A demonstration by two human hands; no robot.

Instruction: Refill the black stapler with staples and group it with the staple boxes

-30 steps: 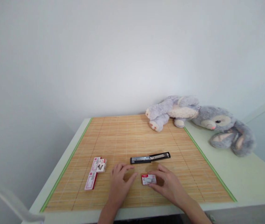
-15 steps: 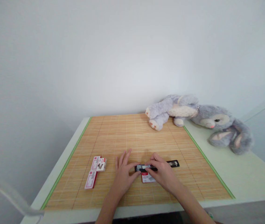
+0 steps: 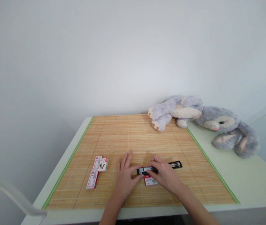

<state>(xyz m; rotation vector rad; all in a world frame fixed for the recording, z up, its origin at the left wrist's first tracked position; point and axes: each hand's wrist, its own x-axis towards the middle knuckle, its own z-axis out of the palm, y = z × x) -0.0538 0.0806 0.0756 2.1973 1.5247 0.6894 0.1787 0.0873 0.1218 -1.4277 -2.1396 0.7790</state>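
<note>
Right hand [image 3: 164, 175] fingers clamping on stapler [image 3: 144, 171] middle; left hand [image 3: 125, 179] fingers apart, thumb bracing its end. We are judging it stiff, light, hinged: gripping sides safest.

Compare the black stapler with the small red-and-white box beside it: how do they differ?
The black stapler is long, thin and dark; the red-and-white box is short, squat and bright. The right hand grips the black stapler and the thumb of the left hand touches its end; the red-and-white box lies partly hidden under the right hand, apparently unheld. Both lie flat on the bamboo mat.
</note>
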